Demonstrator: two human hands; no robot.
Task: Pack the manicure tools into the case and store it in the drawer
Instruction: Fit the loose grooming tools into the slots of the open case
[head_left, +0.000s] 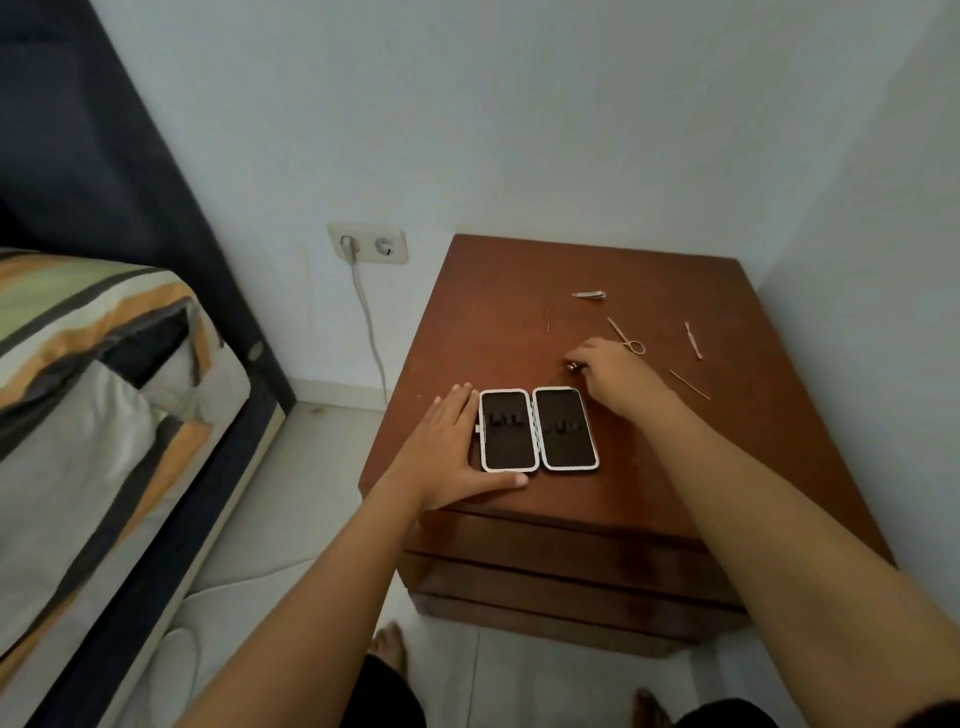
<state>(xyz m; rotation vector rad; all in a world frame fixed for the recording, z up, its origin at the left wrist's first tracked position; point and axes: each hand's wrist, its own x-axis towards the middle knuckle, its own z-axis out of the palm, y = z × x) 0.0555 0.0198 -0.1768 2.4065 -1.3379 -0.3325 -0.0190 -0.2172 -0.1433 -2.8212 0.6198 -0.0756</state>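
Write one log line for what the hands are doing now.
left hand: flat beside open case | right hand: picking up small tool | scissors: loose on nightstand

Case (538, 429) lies open at centre frame on nightstand (649, 467). Left hand (457, 447) flat against its left edge; right hand (608, 371) pinches small metal tool (571, 367).

Surface: brown wooden nightstand (498, 291).
Near edge: open case (538, 430), lying flat.
Farther back: nail clipper (589, 295), small scissors (626, 336), three thin tools, scattered apart.
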